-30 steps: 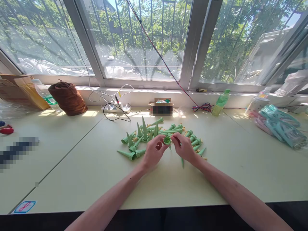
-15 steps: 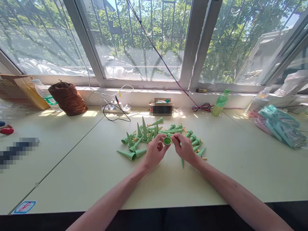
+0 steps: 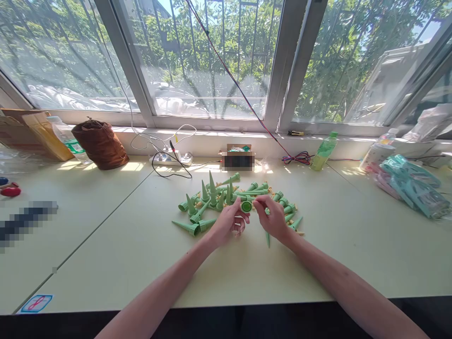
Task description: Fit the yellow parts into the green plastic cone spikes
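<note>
My left hand (image 3: pixel 228 223) holds a green plastic watering spike (image 3: pixel 246 206), its round open end turned up toward me. The thumb lies along its side, and the other fingers are curled underneath. Just right of the rim, my right hand (image 3: pixel 272 217) is closed in a pinch; whatever is between its fingertips is too small to make out. Behind both hands spreads a pile of similar green spikes, some standing point-up like this cone (image 3: pixel 212 190), others lying down like this one (image 3: pixel 187 228). Small tan pieces (image 3: pixel 300 233) lie among them.
At the back stand a small open box (image 3: pixel 238 160), a power strip (image 3: pixel 172 157) with cables, and a green bottle (image 3: pixel 324 151). A brown drawstring bag (image 3: pixel 100 145) is at left. Plastic packages (image 3: pixel 415 186) lie at right. The table (image 3: pixel 282 282) ends close to me.
My left hand has shifted its hold: the thumb has moved to the spike's upper left side and the fingers have dropped below. My right hand stays almost where it was.
</note>
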Motion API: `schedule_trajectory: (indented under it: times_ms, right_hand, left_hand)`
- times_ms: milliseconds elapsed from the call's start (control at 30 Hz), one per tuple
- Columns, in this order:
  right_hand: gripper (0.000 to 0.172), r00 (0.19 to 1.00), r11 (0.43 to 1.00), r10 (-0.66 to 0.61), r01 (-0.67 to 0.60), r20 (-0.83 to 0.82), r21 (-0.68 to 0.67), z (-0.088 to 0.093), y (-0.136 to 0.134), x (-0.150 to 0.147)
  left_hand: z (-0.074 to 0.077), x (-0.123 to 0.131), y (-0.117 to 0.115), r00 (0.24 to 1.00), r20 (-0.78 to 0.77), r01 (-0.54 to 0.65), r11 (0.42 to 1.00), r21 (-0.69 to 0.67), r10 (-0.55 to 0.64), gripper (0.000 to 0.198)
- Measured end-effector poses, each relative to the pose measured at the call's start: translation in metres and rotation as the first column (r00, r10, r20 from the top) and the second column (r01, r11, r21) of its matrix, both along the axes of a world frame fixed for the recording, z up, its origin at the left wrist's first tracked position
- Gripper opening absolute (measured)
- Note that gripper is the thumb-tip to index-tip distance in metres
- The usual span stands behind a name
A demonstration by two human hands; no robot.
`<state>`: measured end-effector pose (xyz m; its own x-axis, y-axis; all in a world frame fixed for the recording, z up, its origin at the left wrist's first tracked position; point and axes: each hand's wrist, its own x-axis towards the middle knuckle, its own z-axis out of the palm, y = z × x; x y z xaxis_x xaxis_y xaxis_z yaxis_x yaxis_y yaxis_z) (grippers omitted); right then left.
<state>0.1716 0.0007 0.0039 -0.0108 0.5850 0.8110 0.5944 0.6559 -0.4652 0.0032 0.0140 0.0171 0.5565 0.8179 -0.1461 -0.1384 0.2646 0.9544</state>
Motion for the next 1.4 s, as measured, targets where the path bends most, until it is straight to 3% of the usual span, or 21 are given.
schedule_trajectory:
  times_ms: [200, 500, 700, 967, 1100, 1267, 1400]
  right_hand:
    - [0.014, 1.0, 1.0, 0.015, -0.015, 0.026, -0.002, -0.001, 0.001, 0.001]
    - [0.016, 0.999, 1.0, 0.029, -0.029, 0.035, -0.01, -0.003, 0.003, 0.002]
    - [0.02, 0.999, 0.999, 0.027, -0.025, 0.047, -0.042, -0.003, 0.004, 0.003]
    - [0.019, 0.998, 0.998, 0.029, -0.025, 0.053, -0.062, -0.003, 0.005, 0.003]
    - [0.02, 0.998, 0.996, 0.043, -0.038, 0.052, -0.082, -0.002, 0.006, 0.003]
    - [0.02, 0.997, 0.991, 0.06, -0.053, 0.054, -0.119, -0.006, 0.008, 0.002]
    - [0.021, 0.996, 0.983, 0.07, -0.06, 0.051, -0.175, -0.009, 0.008, 0.001]
  left_hand:
    - [0.004, 0.0, -0.002, 0.997, 0.05, 0.056, 0.996, -0.066, -0.052, 0.053]
    - [0.001, -0.002, -0.002, 0.997, 0.049, 0.055, 0.999, -0.001, -0.055, 0.048]
    - [0.0, -0.006, -0.002, 0.999, -0.046, 0.032, 0.984, 0.176, -0.025, 0.041]
    - [-0.004, -0.005, -0.004, 0.992, -0.094, -0.04, 0.899, 0.436, 0.09, 0.03]
    - [-0.008, -0.005, -0.002, 0.96, -0.162, -0.093, 0.801, 0.591, 0.23, 0.025]
    - [-0.012, -0.007, 0.002, 0.915, -0.219, -0.023, 0.586, 0.81, 0.338, 0.017]
    - [-0.016, -0.01, 0.006, 0.906, -0.22, 0.039, 0.447, 0.893, 0.361, 0.017]
